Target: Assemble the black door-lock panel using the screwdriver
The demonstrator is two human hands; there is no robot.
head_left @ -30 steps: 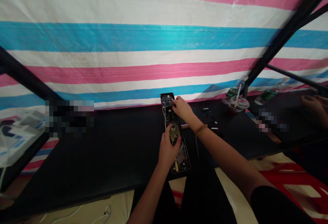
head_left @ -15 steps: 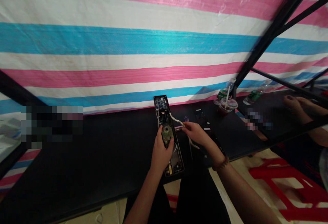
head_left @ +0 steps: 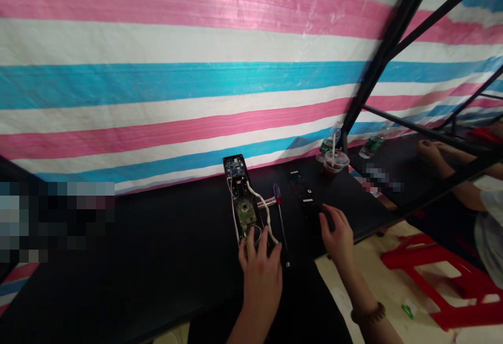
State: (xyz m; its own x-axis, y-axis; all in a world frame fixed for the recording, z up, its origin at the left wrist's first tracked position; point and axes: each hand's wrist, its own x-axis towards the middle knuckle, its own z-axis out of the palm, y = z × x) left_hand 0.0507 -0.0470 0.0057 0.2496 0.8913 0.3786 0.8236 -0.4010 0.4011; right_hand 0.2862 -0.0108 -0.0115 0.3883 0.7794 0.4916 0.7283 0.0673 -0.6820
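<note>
A long, opened electronic lock body [head_left: 242,202] lies on the black table [head_left: 157,244], its circuit board and round motor part exposed, with a white cable [head_left: 262,206] looping along its right side. My left hand [head_left: 259,265] rests over its near end, fingers spread on it. Beside it to the right lies a screwdriver [head_left: 280,213] with a purple handle. My right hand [head_left: 337,234] is further right, fingers curled over a small dark part [head_left: 328,218] near the table's edge. Another black panel [head_left: 302,191] lies behind that hand.
A plastic cup with a straw [head_left: 335,161] and green bottles [head_left: 371,146] stand at the back right. A striped tarp [head_left: 196,71] hangs behind the table. Black frame bars [head_left: 377,66] cross at right. Another person's hands [head_left: 432,151] work on the neighbouring table. A red stool [head_left: 444,286] stands below.
My right hand left the white cable and moved right and nearer, onto the small dark part. My left hand slid down to the lock body's near end. The view swung left.
</note>
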